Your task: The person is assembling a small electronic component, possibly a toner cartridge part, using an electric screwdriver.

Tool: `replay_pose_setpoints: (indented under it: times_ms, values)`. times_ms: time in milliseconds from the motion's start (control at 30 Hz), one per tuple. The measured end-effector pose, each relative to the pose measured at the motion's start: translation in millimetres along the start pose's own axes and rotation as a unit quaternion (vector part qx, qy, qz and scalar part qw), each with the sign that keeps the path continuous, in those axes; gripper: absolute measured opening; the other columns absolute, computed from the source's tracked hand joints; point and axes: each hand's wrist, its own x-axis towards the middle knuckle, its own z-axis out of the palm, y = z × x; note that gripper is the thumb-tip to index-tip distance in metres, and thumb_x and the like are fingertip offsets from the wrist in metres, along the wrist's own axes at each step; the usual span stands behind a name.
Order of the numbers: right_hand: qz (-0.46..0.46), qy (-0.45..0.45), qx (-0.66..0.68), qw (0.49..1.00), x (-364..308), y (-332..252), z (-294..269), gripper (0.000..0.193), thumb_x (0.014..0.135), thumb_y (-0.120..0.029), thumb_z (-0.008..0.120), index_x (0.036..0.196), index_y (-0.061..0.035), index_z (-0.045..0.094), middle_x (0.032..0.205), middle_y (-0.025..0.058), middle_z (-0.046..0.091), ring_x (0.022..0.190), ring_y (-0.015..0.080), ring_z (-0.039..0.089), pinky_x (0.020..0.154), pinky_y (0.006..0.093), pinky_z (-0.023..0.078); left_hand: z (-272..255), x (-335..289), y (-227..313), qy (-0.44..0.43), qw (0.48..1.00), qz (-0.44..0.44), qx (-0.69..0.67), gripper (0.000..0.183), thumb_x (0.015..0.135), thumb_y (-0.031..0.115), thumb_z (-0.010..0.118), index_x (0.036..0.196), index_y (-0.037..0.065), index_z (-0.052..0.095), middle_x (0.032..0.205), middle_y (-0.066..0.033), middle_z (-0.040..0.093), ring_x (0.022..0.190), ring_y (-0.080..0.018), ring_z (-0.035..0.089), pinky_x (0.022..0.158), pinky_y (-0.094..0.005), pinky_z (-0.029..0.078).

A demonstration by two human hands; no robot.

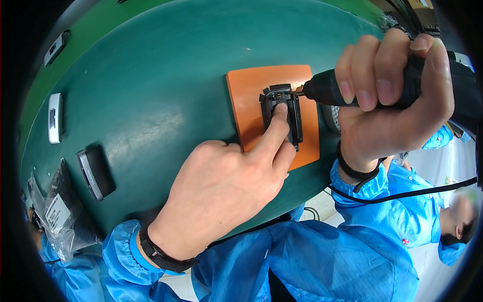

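Observation:
On an orange pad (pixel 246 83) lies a black plastic device housing (pixel 298 118) with its inner parts exposed. My left hand (pixel 219 176) holds it down: the index fingertip presses on its middle, the thumb is at its near right side, and the other fingers are curled. In my right hand (pixel 385 85) is a black electric screwdriver (pixel 322 86), gripped round its body and lying almost level. Its bit points left and meets the housing's far right edge; whether it sits in a screw is too small to tell.
The green table (pixel 151 65) carries a black-and-silver device (pixel 95 173), a white-and-black one (pixel 55 118) and a clear bag (pixel 65 216) of dark parts on the left. A silver part (pixel 56 48) lies far left. A black cable (pixel 402 195) crosses at right, near a co-worker (pixel 417 206) in blue.

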Motion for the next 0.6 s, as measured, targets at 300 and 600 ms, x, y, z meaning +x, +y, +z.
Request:
replay_pose_setpoints:
  times_ms: [300, 600]
  values:
    - [-0.018, -0.025, -0.030, 0.999, -5.9, -2.8, 14.1, 0.030, 0.111, -0.031, 0.031, 0.112, -0.0100, 0.052, 0.064, -0.0012, 0.042, 0.048, 0.0102, 0.037, 0.047, 0.0299, 0.037, -0.2, -0.8, 0.3, 0.015, 1.000, 0.002, -0.012, 0.042, 0.083, 0.036, 0.080, 0.111, 0.008, 0.068, 0.140, -0.0099, 0.062, 0.063, -0.0178, 0.068, 0.055, -0.0280, 0.054]
    - [-0.019, -0.071, -0.004, 0.997, 4.9, 2.1, 14.1, 0.026, 0.111, -0.027, 0.033, 0.113, -0.0080, 0.051, 0.065, -0.0007, 0.042, 0.048, 0.0103, 0.038, 0.046, 0.0284, 0.039, -6.5, -2.5, -2.0, 0.016, 0.999, 0.003, -0.036, 0.045, 0.082, 0.037, 0.080, 0.113, 0.008, 0.067, 0.140, -0.0088, 0.061, 0.064, -0.0182, 0.068, 0.056, -0.0288, 0.055]
